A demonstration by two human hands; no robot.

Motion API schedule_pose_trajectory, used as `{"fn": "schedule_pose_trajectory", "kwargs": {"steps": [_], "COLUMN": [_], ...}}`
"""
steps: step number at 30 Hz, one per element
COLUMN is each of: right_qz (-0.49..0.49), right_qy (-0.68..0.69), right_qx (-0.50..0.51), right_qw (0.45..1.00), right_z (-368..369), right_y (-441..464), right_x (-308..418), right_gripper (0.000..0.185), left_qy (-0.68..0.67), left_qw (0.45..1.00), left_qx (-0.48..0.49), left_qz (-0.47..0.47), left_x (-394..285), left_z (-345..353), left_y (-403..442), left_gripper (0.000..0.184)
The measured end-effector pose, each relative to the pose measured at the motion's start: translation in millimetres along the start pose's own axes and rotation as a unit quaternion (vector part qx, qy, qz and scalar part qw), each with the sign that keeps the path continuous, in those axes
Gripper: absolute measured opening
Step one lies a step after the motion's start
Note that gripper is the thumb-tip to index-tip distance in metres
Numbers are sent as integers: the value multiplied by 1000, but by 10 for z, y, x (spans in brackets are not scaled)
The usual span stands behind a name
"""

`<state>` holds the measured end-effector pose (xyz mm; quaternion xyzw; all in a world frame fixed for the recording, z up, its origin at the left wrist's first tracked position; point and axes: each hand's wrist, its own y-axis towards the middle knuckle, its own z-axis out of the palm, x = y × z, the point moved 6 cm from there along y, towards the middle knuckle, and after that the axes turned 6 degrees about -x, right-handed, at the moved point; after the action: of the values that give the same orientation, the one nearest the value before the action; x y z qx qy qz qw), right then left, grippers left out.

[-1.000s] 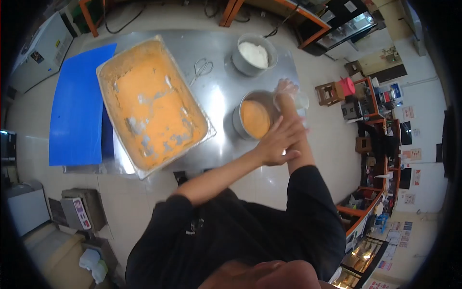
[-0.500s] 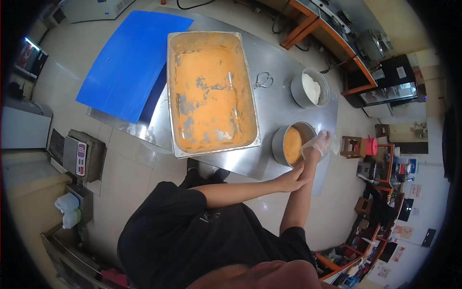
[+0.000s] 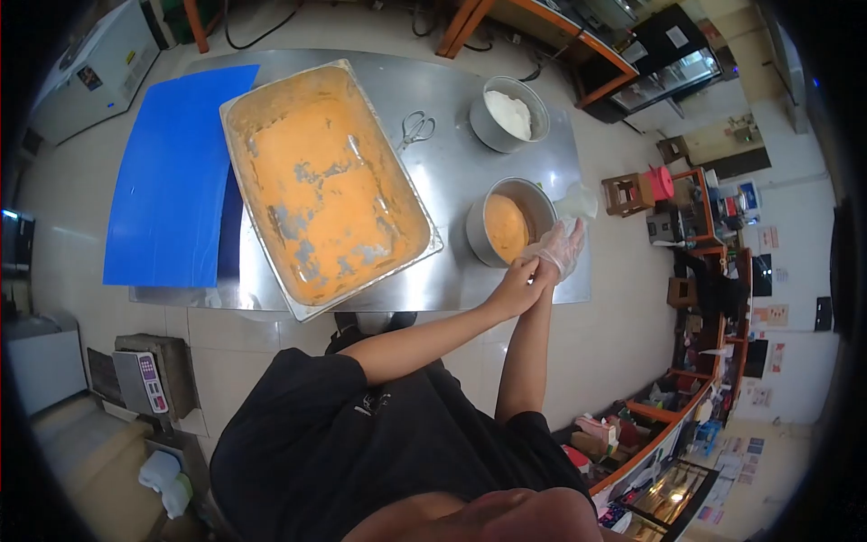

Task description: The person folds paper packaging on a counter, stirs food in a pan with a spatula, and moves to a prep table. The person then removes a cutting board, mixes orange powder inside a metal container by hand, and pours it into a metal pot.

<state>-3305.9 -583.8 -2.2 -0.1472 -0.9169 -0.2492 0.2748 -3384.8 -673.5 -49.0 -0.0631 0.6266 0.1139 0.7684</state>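
Note:
My left hand (image 3: 519,291) is bare, its fingers closed round the cuff of a clear plastic glove at my right wrist. My right hand (image 3: 565,247) wears this glove, fingers stretched out and holding nothing, beside the rim of a round metal pot (image 3: 475,229). Inside the pot lies an orange mass (image 3: 507,228). Another round pot (image 3: 483,129) holds a white substance (image 3: 510,114). A large rectangular metal tray (image 3: 421,200) has a patchy orange layer on its bottom. Crumpled clear plastic (image 3: 578,202) rests just beyond my right hand.
Scissors (image 3: 416,129) lie on the steel table (image 3: 442,172) between tray and pots. A blue sheet (image 3: 172,181) is at the table's left, partly under the tray. A scale (image 3: 144,379) stands at lower left. Stools (image 3: 629,193) and shelves are to the right.
My left hand has moved from my right forearm to the wrist and closed on the glove's cuff. My right hand has drawn back slightly toward me. The camera view has swung and returned.

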Motion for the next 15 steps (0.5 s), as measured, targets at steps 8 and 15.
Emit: {"fn": "schedule_pose_trajectory", "kwargs": {"steps": [8, 15], "right_qz": [-33, -80], "right_qy": [-89, -9], "right_qx": [65, 136], "right_qw": [993, 987], "right_z": [195, 679], "right_y": [205, -33], "right_x": [-301, -356], "right_gripper": [51, 50], "left_qy": [-324, -452], "left_qw": [920, 825], "left_qx": [59, 115], "left_qz": [-213, -319], "left_x": [123, 506], "left_z": [365, 388], "left_y": [440, 991], "left_gripper": [62, 72]}}
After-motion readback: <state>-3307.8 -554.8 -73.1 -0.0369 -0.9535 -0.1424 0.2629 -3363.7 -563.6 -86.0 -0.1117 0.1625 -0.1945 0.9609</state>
